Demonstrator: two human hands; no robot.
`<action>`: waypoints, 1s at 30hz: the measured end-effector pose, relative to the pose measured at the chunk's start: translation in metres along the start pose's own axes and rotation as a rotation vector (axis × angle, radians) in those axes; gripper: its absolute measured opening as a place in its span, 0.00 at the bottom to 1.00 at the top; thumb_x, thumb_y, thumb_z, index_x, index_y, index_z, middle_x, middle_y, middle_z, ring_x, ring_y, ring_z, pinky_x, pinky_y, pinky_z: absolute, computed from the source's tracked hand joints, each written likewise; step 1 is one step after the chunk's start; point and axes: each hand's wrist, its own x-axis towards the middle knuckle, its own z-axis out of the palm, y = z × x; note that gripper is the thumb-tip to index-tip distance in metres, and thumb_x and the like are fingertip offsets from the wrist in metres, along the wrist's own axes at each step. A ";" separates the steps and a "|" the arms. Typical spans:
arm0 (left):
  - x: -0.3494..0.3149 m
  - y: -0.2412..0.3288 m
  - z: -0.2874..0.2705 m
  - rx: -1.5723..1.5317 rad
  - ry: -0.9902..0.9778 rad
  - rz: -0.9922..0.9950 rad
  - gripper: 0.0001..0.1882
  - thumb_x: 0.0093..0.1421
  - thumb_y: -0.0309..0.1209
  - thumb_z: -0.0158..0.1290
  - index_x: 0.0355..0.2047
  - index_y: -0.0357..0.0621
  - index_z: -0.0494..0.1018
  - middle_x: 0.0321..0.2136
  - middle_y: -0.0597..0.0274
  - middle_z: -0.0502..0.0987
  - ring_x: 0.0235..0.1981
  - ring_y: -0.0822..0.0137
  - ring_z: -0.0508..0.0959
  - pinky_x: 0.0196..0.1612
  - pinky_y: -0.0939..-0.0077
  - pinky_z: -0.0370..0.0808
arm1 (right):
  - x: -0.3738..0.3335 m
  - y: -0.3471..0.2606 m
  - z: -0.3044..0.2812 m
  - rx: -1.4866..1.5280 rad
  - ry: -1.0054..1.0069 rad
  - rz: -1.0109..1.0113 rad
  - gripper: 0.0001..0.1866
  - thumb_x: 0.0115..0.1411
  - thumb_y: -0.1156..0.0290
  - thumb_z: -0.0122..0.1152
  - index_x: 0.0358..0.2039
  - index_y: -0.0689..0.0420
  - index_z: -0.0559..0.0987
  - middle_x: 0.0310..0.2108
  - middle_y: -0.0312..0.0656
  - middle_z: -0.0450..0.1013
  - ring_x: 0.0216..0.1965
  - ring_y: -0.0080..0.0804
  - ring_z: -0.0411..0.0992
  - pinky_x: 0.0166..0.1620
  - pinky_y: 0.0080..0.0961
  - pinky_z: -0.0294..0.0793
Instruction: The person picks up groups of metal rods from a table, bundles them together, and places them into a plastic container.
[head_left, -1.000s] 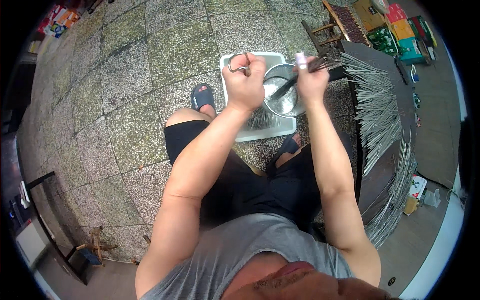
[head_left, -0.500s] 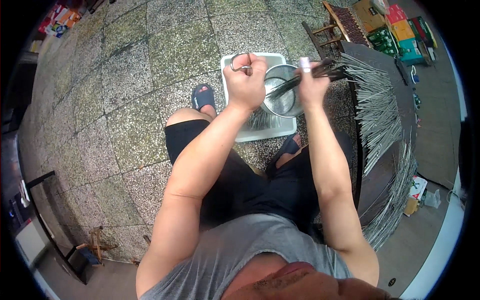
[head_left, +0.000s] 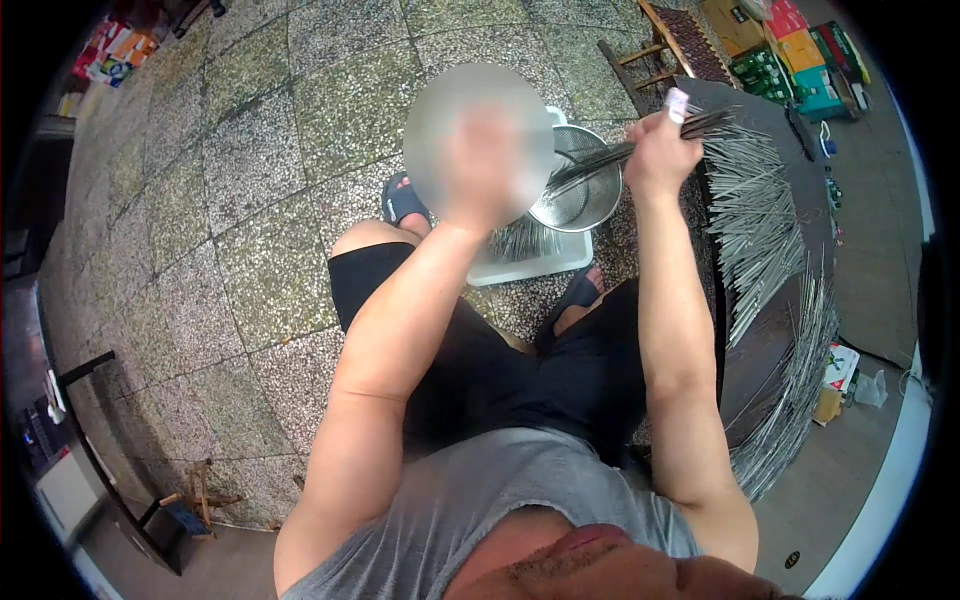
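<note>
My left hand (head_left: 482,165) is over the left side of a white plastic tray (head_left: 575,252). A round blur covers its fingers and anything in them. Just right of it, a round metal mesh strainer (head_left: 590,208) sits tilted above the tray. My right hand (head_left: 665,158), with a pale wrap on the thumb, is closed around a bundle of thin dark sticks (head_left: 600,165). One end of the bundle reaches over the strainer and the other points right. Under the strainer, thin grey sticks (head_left: 525,240) lie in the tray.
On my right, a dark table (head_left: 745,405) bears a spread of grey sticks (head_left: 755,215). A wooden chair (head_left: 690,45) stands ahead right, beside cartons (head_left: 795,50) and green bottles (head_left: 760,75). A small wooden stool (head_left: 200,505) is at the lower left. My sandaled feet flank the tray.
My right hand has moved right and slightly up, drawing the bundle with it. The strainer has shifted slightly right. My left hand, earlier closed with a metal loop showing, is now blurred over.
</note>
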 end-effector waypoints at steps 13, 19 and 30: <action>0.048 0.027 -0.013 -0.481 0.154 -0.284 0.19 0.53 0.29 0.58 0.46 0.41 0.72 0.44 0.58 0.74 0.44 0.62 0.74 0.45 0.67 0.73 | 0.030 -0.100 0.001 0.145 0.075 -0.177 0.22 0.67 0.61 0.50 0.18 0.55 0.59 0.13 0.33 0.54 0.14 0.24 0.54 0.22 0.29 0.61; 0.062 0.028 -0.013 -0.535 0.224 -0.287 0.19 0.53 0.29 0.58 0.46 0.41 0.72 0.43 0.58 0.74 0.44 0.62 0.75 0.45 0.68 0.73 | 0.036 -0.115 0.002 0.223 -0.004 -0.202 0.20 0.66 0.64 0.50 0.19 0.55 0.58 0.14 0.33 0.53 0.14 0.23 0.53 0.23 0.29 0.63; 0.054 0.014 0.005 -0.180 0.203 -0.011 0.19 0.53 0.29 0.58 0.46 0.41 0.72 0.42 0.58 0.74 0.43 0.62 0.75 0.45 0.70 0.73 | 0.014 -0.034 0.012 0.042 -0.079 -0.115 0.13 0.63 0.66 0.58 0.26 0.59 0.69 0.16 0.34 0.64 0.17 0.21 0.63 0.21 0.21 0.64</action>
